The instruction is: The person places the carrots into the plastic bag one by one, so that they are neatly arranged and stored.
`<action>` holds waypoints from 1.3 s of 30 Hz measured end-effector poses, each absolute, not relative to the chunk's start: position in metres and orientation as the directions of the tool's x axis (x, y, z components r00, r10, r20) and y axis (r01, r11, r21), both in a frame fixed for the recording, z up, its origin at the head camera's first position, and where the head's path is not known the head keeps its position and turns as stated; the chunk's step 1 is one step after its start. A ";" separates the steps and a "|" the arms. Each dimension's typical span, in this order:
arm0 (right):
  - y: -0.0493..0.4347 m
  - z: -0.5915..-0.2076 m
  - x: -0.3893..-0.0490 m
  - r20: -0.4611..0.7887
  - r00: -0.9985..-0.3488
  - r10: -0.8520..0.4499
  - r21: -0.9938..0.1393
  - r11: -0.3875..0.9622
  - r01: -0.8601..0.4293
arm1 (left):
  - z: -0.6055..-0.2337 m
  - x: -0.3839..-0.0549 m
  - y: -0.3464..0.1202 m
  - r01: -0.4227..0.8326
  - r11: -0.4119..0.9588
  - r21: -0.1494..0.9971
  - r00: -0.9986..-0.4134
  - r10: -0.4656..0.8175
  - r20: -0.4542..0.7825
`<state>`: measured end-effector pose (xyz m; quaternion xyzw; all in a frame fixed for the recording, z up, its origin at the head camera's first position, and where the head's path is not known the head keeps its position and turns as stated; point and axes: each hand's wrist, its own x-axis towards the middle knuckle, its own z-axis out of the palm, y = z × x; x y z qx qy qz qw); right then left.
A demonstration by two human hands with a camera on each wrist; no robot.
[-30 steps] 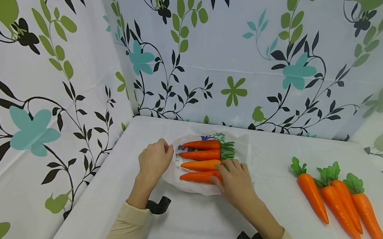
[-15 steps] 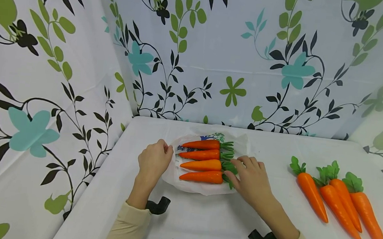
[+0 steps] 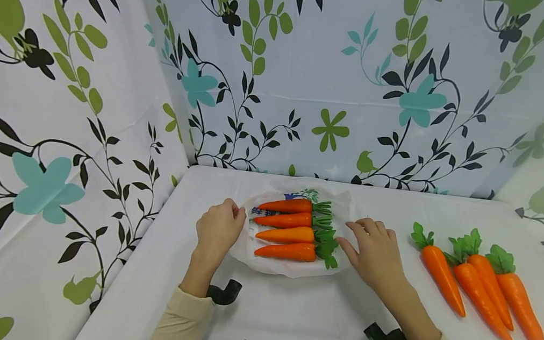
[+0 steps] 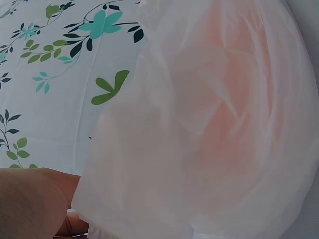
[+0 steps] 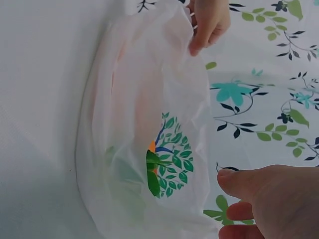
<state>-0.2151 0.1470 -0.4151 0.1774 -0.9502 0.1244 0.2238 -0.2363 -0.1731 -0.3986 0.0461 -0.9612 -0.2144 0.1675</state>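
1. Where the forearms enter the foreground, beige sleeves (image 3: pixel 181 324) and black wrist-worn pieces (image 3: pixel 224 292) appear above the white table (image 3: pixel 287 328).
2. Four outer carrots (image 3: pixel 444 280), leafy-topped, lie on the table at the person's right, well apart from the bag.
3. Right hand (image 3: pixel 375 249): thumb and fingers loosely curved and spread, holding nothing; it is just beside the bag's right edge, contact uncertain.
4. Left hand (image 3: pixel 221 225): fingers curled, pinching the left rim of the bag.
5. White plastic bag (image 3: pixel 287 268): between the hands, its mouth gaping and its thin film rumpled.
6. Four bagged carrots (image 3: pixel 285 250) lie inside in a row, tips leftward; the nearer two have leafy tops, the farther two stalk-like ones. Judged from this arrangement, the work is about halfway: four are in, four are out, and the mouth is unclosed.
7. Background: leaf-and-bird patterned fabric (image 3: pixel 278 95).
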 end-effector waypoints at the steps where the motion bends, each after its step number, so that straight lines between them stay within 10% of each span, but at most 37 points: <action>1: 0.148 -0.415 -0.215 0.472 -0.837 -0.277 -0.162 0.906 -0.391 | -0.399 -0.236 -0.173 -0.018 0.904 0.427 -0.940 -0.160 0.300; 39: 0.216 -0.401 -0.230 0.444 -0.895 -0.050 -0.261 0.948 -0.182 | -0.398 -0.236 -0.176 -0.030 0.894 0.447 -0.943 -0.173 0.283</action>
